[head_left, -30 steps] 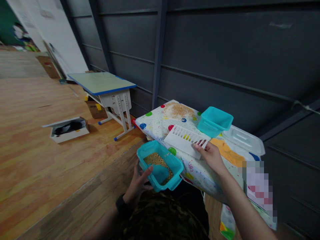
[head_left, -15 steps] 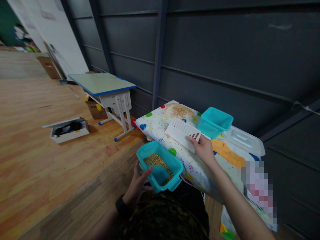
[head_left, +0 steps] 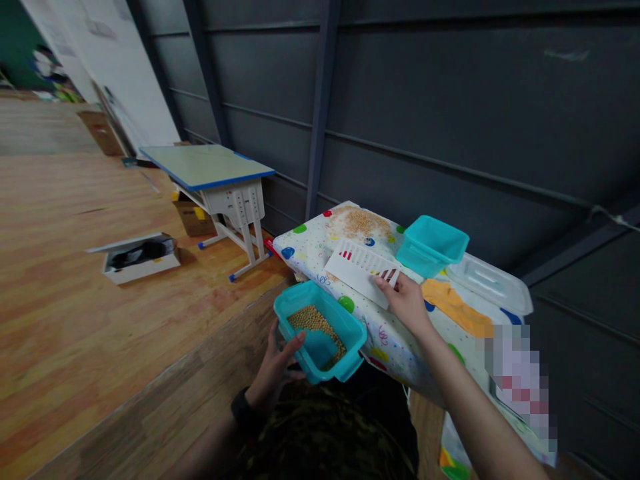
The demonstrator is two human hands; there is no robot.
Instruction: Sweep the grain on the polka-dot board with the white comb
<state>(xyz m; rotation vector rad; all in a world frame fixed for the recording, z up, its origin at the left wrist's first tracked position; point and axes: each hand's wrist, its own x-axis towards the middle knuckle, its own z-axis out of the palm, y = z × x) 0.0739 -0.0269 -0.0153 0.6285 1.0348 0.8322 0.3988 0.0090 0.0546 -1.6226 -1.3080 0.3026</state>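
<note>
My left hand [head_left: 276, 370] grips the near rim of a teal plastic box [head_left: 320, 330] partly filled with yellow beans, held against the table's near edge. My right hand [head_left: 406, 303] pinches the near end of a white slotted plastic board [head_left: 360, 270], which lies tilted on the patterned tablecloth [head_left: 310, 250]. Beyond the board a heap of yellow beans [head_left: 359, 221] sits on the cloth at the far corner.
A second teal box [head_left: 433, 244] stands at the back of the table beside a clear plastic lid [head_left: 489, 285]. To the left stand a blue-edged desk [head_left: 207, 167] and an open white carton [head_left: 140, 257] on the wooden floor. A dark panelled wall runs behind.
My right hand has slid the white slotted board away from me, toward the bean heap, then a little to the left. The left hand and its box have stayed put.
</note>
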